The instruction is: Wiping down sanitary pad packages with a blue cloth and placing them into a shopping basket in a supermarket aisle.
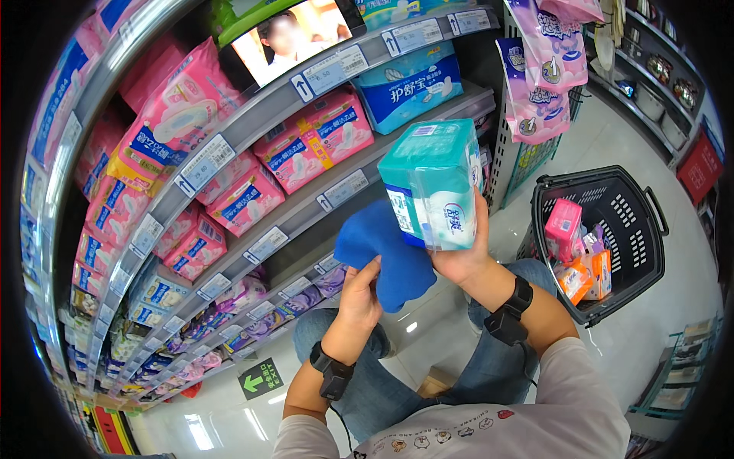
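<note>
My right hand [467, 249] holds up a teal and white plastic-wrapped pack of sanitary pads [433, 183] from below and its right side. In my left hand [364, 290] is a blue cloth [387, 258], pinched between thumb and fingers. The cloth hangs just left of the pack; whether the two touch, I cannot tell. Both hands are in front of the shelf, above my bent knees. Part of my right hand is hidden behind the pack.
Shelves with price-label rails [269, 244] hold pink sanitary pad packs [315, 140] and a blue-teal pack [410, 86]. A lit screen [292, 37] is at the top. On the floor to the right, a black shopping basket [625, 287] contains several packs. Pink bags [536, 109] hang beyond.
</note>
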`<action>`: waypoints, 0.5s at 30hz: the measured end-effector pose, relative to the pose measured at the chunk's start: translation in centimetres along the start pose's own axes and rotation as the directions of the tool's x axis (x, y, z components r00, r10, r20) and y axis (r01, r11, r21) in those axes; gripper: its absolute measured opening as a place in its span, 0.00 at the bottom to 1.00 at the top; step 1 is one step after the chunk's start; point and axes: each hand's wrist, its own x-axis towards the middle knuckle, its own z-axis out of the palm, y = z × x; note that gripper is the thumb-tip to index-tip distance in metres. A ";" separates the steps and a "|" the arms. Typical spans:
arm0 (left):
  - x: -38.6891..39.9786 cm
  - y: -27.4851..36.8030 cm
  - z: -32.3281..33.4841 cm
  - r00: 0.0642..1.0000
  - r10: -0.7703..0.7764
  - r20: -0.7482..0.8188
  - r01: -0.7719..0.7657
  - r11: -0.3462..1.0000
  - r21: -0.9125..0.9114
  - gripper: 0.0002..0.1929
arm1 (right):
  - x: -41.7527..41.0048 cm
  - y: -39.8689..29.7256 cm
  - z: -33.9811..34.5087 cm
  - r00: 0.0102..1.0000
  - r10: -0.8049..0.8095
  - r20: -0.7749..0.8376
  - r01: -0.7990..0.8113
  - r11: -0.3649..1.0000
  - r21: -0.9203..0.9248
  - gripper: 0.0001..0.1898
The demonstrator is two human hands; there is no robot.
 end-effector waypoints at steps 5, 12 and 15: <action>-0.4 -0.4 1.6 0.999 0.015 -0.040 -0.015 1.000 0.003 0.17 | -0.2 0.3 -0.2 1.000 -0.006 0.017 0.006 1.000 0.030 0.29; -0.5 0.1 0.0 0.971 -0.184 0.151 0.208 0.965 -0.162 0.22 | -0.1 0.3 0.1 0.993 0.104 0.055 -0.106 0.993 0.042 0.29; -1.0 1.3 1.2 0.999 0.015 -0.035 -0.015 1.000 0.011 0.22 | 0.3 0.1 -0.4 0.983 0.154 0.103 -0.169 0.973 0.155 0.28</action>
